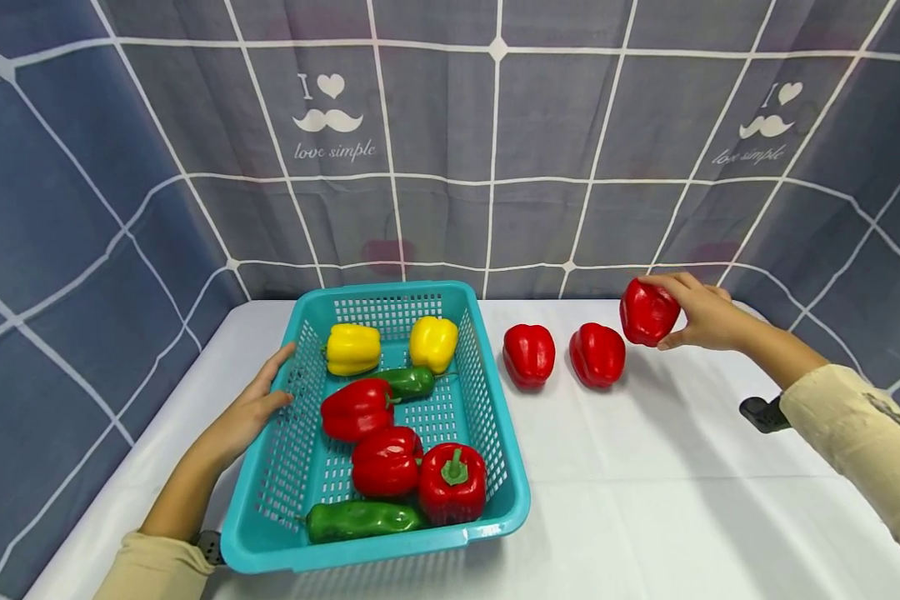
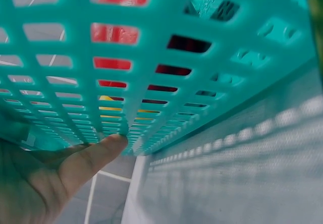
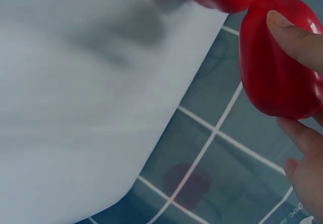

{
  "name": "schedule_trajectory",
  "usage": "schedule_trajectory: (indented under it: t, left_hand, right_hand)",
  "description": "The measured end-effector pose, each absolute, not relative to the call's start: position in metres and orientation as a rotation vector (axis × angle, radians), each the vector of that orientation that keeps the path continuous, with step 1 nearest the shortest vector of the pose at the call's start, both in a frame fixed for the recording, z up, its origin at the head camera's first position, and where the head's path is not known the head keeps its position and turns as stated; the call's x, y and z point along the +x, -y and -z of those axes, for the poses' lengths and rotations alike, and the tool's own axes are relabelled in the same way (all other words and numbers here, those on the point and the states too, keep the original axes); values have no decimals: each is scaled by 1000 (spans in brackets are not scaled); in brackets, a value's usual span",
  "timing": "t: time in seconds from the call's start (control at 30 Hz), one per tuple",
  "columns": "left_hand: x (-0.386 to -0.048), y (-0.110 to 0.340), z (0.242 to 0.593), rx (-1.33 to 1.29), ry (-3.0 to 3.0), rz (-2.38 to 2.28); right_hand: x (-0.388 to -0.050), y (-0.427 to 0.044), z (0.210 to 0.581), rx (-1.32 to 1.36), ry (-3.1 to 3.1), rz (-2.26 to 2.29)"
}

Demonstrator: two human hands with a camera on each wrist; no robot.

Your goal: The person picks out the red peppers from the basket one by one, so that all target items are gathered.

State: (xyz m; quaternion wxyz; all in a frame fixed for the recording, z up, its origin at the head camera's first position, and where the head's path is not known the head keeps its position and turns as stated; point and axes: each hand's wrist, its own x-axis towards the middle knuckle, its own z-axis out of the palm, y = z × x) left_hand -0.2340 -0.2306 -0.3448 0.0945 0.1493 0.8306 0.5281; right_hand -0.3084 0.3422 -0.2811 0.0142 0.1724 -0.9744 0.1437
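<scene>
The right hand (image 1: 701, 315) pinches a red bell pepper (image 1: 648, 312) between thumb and fingers at the back right of the table; the right wrist view shows the thumb on one side of this pepper (image 3: 277, 67). Two red peppers (image 1: 528, 356) (image 1: 597, 355) lie just left of it. The left hand (image 1: 251, 410) rests against the left side of a teal basket (image 1: 506, 450), and in the left wrist view a finger of that hand (image 2: 60, 176) touches the slotted wall (image 2: 146, 42). How its other fingers lie at the rim is partly hidden.
Inside the basket are yellow peppers (image 1: 353, 349) (image 1: 432, 343), several red peppers (image 1: 386, 462) and green peppers (image 1: 363, 520). A white cloth (image 1: 607, 500) covers the table. A grey gridded curtain (image 1: 450, 125) stands behind and at both sides.
</scene>
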Motion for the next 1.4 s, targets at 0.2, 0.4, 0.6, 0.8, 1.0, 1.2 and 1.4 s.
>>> schedule_trajectory:
  t: [0.2, 0.4, 0.6, 0.8, 1.0, 1.2, 1.4]
  left_hand:
    - [-234, 231, 346, 444, -2436, -1596]
    - [-234, 232, 346, 436, -2463, -1564]
    - [-233, 231, 346, 445, -2464, -1569]
    - [-234, 230, 347, 435, -2456, -1588]
    - [-234, 229, 345, 440, -2461, -1584]
    - [-233, 230, 345, 439, -2465, -1582]
    - [-234, 230, 346, 430, -2468, -1576]
  right_hand:
    - [-307, -353, 293, 515, 3068, -424]
    - [-305, -358, 306, 521, 3106, -417]
    - [-303, -360, 317, 526, 3135, -436]
    - [-300, -360, 327, 538, 3170, -477]
    - [-299, -363, 337, 526, 3223, -533]
    - [-298, -365, 339, 520, 3244, -566]
    - [-298, -364, 339, 511, 3250, -573]
